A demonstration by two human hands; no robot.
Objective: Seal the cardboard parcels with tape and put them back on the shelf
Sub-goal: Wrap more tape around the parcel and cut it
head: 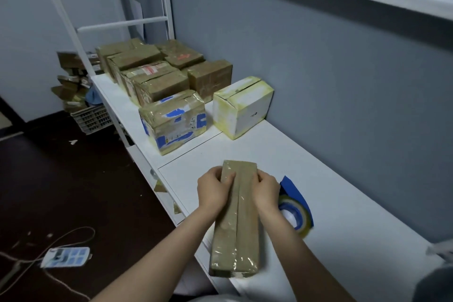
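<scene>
A long flat brown cardboard parcel (236, 223) lies on the white shelf (343, 203) in front of me, with shiny clear tape over its top and near end. My left hand (213, 190) grips its far left edge, thumb on top. On the far right edge, my right hand (266, 192) holds it the same way. A blue tape dispenser with a clear tape roll (295, 211) lies on the shelf just right of my right hand.
Several taped brown parcels (157, 73) are stacked at the shelf's far end, with a blue-marked parcel (174, 121) and a white-yellow box (241, 105) nearer. A grey wall runs along the right. Left, on the dark floor, lie a power strip (65, 256), cables and a crate (94, 117).
</scene>
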